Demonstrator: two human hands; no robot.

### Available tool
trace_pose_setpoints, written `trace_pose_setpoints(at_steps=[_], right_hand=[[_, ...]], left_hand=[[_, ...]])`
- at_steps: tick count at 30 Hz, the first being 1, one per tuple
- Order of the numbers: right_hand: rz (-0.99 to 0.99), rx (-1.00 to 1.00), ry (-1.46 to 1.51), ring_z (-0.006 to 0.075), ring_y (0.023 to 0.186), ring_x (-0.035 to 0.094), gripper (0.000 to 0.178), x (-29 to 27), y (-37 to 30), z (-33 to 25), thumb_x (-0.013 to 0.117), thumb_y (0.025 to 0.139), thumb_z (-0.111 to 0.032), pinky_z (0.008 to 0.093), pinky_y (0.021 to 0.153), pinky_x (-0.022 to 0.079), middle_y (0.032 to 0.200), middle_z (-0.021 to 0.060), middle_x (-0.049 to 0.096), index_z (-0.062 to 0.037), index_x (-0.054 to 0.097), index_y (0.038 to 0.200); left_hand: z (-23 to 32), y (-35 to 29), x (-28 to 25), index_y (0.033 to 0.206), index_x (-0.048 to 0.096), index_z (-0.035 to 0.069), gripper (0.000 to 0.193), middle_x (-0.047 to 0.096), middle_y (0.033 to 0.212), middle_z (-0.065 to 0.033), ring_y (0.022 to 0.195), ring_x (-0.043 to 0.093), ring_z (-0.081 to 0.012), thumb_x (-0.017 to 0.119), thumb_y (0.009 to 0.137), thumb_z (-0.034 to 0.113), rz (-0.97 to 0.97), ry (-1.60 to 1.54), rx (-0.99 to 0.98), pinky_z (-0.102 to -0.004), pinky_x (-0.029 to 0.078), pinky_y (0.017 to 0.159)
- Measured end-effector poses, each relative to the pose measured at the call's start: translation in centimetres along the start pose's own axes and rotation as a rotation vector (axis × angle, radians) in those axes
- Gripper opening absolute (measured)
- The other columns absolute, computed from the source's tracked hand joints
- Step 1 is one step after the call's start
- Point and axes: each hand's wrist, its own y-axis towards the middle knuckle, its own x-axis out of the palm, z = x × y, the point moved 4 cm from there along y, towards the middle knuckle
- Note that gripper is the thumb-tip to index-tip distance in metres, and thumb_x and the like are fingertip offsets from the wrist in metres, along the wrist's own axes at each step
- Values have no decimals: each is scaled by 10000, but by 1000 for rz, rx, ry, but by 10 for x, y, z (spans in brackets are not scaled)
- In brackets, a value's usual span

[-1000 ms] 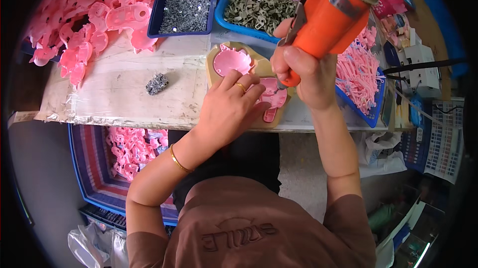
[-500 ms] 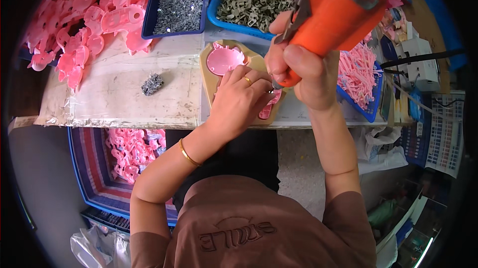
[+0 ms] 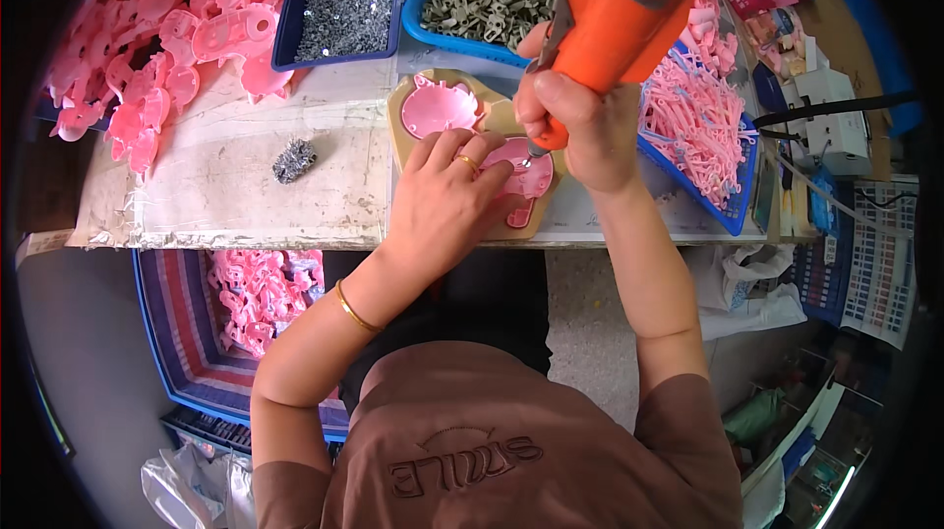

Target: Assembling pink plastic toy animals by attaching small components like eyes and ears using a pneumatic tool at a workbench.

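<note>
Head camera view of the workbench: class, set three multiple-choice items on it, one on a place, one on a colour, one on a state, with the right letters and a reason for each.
1. Where does the small heap of loose screws lie?
A. On the bench, left of the tan jig
B. Inside the pink part
C. On the floor

2. What colour is the power screwdriver?
A. Green
B. Orange
C. White

3. What is the left hand doing?
A. Hanging free off the bench
B. Lifting a blue tray
C. Pressing on the pink part in the tan jig

Answers: 1 A, the heap sits on bare benchtop left of the jig. 2 B, the body that the right hand grips is orange. 3 C, its fingers rest on the part.
</note>
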Motion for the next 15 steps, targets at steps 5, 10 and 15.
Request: trace_pose_setpoints(at_steps=[5,10,15], right_hand=[[-10,-19,-12,112,497,481,307,0,1,0,587,880,-160,258,493,403,604,63,544,57,528,1089],[15,-6,-7,114,497,483,302,-2,0,-1,587,874,-156,256,496,410,604,65,548,58,535,1082],[37,-59,-5,105,484,470,236,-7,-3,3,576,874,-142,257,473,401,603,60,545,39,536,1019]], left_hand=[[0,0,2,983,687,116,291,609,1194,-37,1122,554,-234,760,746,268,0,-6,-11,-385,431,981],[0,0,2,979,686,115,284,607,1188,-38,1116,554,-240,761,748,261,1,-18,-17,-389,428,982],[1,0,3,965,688,110,267,610,1175,-42,1098,559,-241,759,754,259,14,-27,-24,-393,433,976]])
